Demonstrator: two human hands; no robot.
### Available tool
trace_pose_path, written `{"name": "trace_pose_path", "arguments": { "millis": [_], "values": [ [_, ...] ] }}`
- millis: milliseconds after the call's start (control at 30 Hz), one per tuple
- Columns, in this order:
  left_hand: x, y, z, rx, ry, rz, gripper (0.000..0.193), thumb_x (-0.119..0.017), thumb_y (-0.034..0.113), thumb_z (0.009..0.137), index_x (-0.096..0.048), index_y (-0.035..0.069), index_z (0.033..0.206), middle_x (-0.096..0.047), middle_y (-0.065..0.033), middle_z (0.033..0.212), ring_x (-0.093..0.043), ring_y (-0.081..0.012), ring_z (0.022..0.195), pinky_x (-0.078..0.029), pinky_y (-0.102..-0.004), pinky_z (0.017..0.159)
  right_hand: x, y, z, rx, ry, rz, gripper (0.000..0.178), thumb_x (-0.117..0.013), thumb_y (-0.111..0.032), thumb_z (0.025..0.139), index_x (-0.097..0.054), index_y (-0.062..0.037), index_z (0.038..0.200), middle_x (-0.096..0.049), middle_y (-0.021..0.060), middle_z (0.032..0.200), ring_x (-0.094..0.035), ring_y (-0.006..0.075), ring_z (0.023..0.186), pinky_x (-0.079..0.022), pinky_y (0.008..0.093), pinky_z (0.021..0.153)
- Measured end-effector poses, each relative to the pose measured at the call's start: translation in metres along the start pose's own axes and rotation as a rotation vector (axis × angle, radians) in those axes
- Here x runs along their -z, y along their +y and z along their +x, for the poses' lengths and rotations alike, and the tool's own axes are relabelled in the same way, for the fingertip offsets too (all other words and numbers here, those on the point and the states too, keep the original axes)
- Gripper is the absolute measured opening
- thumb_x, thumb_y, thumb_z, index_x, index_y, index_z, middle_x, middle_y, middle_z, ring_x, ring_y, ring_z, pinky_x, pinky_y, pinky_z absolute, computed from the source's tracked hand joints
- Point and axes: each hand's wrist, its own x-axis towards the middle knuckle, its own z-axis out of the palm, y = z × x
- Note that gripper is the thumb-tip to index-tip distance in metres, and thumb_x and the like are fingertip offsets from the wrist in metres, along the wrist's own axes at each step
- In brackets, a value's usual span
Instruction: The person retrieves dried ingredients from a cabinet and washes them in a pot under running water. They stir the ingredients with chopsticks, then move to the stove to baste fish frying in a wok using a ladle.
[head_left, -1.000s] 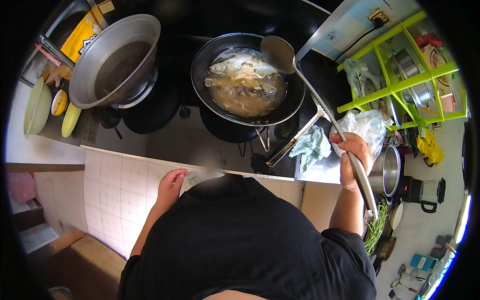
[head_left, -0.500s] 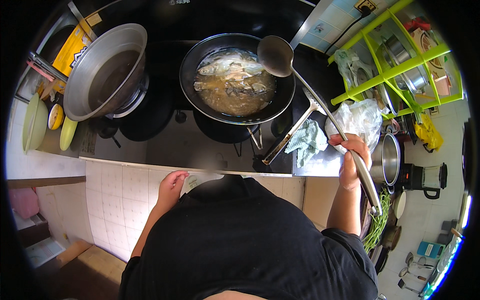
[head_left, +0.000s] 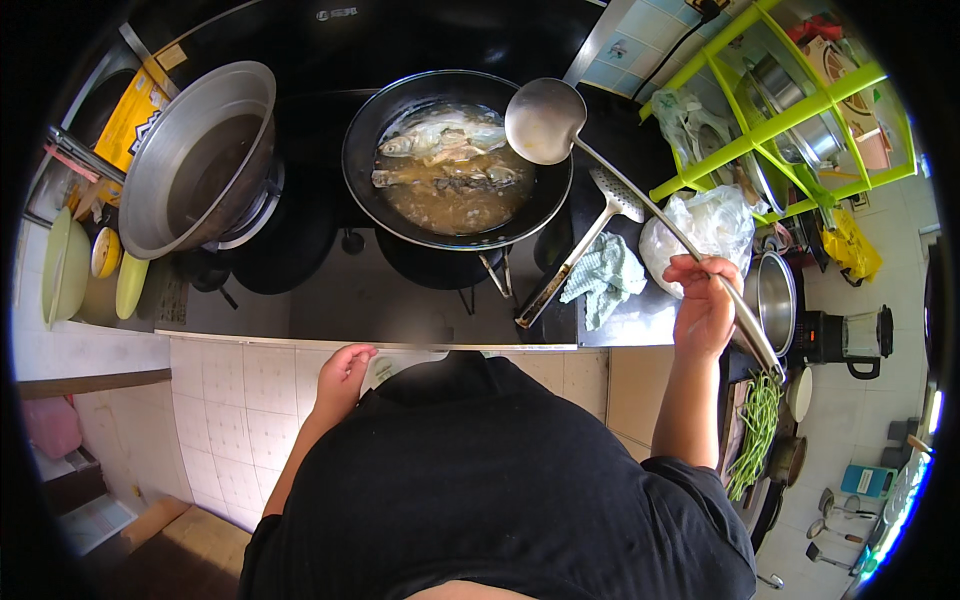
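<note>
My right hand [head_left: 704, 305] is closed around the long metal handle of a ladle [head_left: 546, 121]. The ladle's round bowl hovers over the right rim of a black wok [head_left: 362, 195]. In the wok, fish [head_left: 445, 140] lies in cloudy brownish liquid, its head toward the left. By the counter's front edge, my left hand [head_left: 345, 378] is loosely curled with its fingers together, and nothing shows in it. A slotted spatula [head_left: 585, 245] rests right of the wok, beside a pale green cloth [head_left: 606, 280].
A large metal basin [head_left: 255, 95] with dark contents sits tilted on the left burner. At right are a plastic bag [head_left: 710, 228], a lime-green rack [head_left: 760, 140], a steel pot [head_left: 774, 300], a blender [head_left: 862, 335] and long green beans [head_left: 755, 435]. A pale green bowl [head_left: 64, 265] stands far left.
The ladle's bowl has turned to catch more light, and its handle end has shifted slightly right and up. My right hand's grip has rotated. My left hand stays put.
</note>
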Motion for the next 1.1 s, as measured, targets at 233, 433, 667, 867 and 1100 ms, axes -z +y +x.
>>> {"name": "trace_pose_path", "arguments": {
  "millis": [233, 433, 667, 867, 1100],
  "values": [
    [-0.002, 0.003, 0.000, -0.012, 0.001, -0.015, 0.021, -0.050, 0.014, 0.092, -0.060, 0.000, 0.103, -0.065, -0.0093, 0.098, -0.061, -0.0161, 0.092, -0.046, -0.0266, 0.081, 0.000, 0.014, 0.001, -0.182, 0.114, 0.230, 0.019, -0.040, -0.015, 0.087, -0.050, -0.0031, 0.098, -0.062, 0.0207, 0.087, -0.059, 0.0274, 0.073, -0.048, 0.0381, 0.071],
    [0.002, -0.002, -0.003, 0.010, 0.013, -0.005, 0.021, -0.050, 0.015, 0.092, -0.060, 0.000, 0.103, -0.065, -0.0087, 0.098, -0.060, -0.0154, 0.091, -0.046, -0.0265, 0.080, -0.004, 0.014, 0.001, -0.134, 0.034, 0.264, 0.019, -0.042, -0.017, 0.087, -0.050, -0.0030, 0.097, -0.061, 0.0208, 0.087, -0.059, 0.0273, 0.072, -0.047, 0.0381, 0.071],
    [0.001, -0.001, -0.003, 0.023, 0.015, 0.004, 0.021, -0.050, 0.015, 0.092, -0.060, 0.000, 0.103, -0.064, -0.0079, 0.099, -0.060, -0.0151, 0.091, -0.045, -0.0266, 0.080, -0.001, 0.001, 0.005, 0.308, -0.350, -0.471, 0.018, -0.049, -0.015, 0.087, -0.049, 0.0005, 0.095, -0.061, 0.0219, 0.087, -0.060, 0.0280, 0.075, -0.050, 0.0389, 0.071],
    [0.001, -0.002, -0.001, 0.016, 0.009, 0.021, 0.021, -0.050, 0.015, 0.092, -0.060, 0.000, 0.102, -0.064, -0.0091, 0.098, -0.060, -0.0157, 0.091, -0.046, -0.0268, 0.080, 0.005, -0.020, 0.009, 0.654, -0.867, -1.001, 0.031, -0.066, -0.007, 0.060, -0.053, -0.0052, 0.089, -0.058, 0.0162, 0.091, -0.061, 0.0313, 0.073, -0.051, 0.0379, 0.059],
    [-0.010, 0.008, 0.003, -0.005, -0.034, -0.004, 0.020, -0.051, 0.015, 0.091, -0.060, 0.000, 0.101, -0.064, -0.0078, 0.095, -0.060, -0.0147, 0.089, -0.046, -0.0263, 0.079, 0.053, 0.007, 0.007, 0.890, -1.204, -1.220, 0.028, -0.059, -0.016, 0.064, -0.050, -0.0094, 0.090, -0.058, 0.0149, 0.098, -0.061, 0.0263, 0.083, -0.052, 0.0319, 0.062]
  ]
}}
